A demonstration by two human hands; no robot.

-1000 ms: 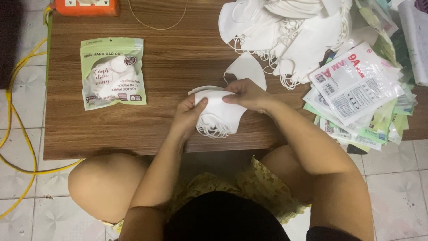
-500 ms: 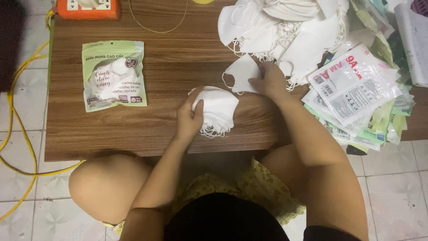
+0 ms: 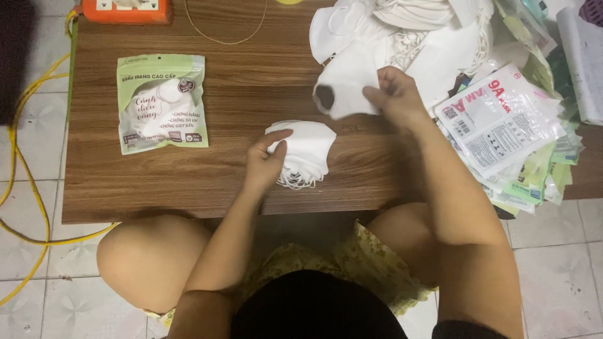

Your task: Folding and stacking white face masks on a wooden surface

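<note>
A person sits at a low wood-grain desk (image 3: 188,188). The left hand (image 3: 267,160) rests with curled fingers on a small stack of folded white masks (image 3: 308,150) near the front edge. The right hand (image 3: 396,94) pinches a single soft white mask (image 3: 345,88) just behind the stack. Stacking neatly probably means aligning the folds and tucking in the loops. A glossy green packet (image 3: 162,103) lies towards the left edge.
</note>
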